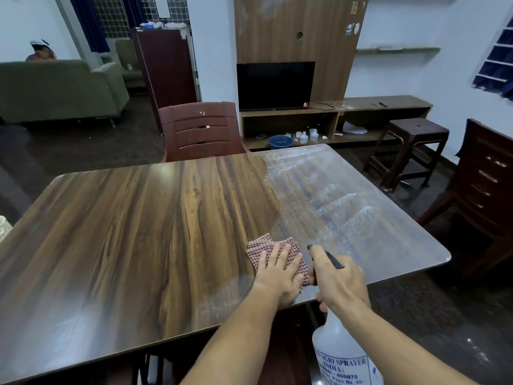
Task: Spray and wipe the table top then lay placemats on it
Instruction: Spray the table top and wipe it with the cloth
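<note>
While left hand (pixel 277 276) presses cloth (pixel 262 245) flat, right hand (pixel 344 284) grips sprayer (pixel 341 354) — nozzle (pixel 330 259) seemingly forward.

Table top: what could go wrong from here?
1. Spray film covers the right part of the table; the cloth under the left hand may smear it, leaving wet spots under placemats.
2. The right hand grips the bottle beyond the near edge, nozzle close to the left hand; a squeeze could wet it.

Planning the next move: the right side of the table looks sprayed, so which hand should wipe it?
Left hand: it lies flat on the cloth beside the wet patch; the right hand grips the spray bottle.
</note>
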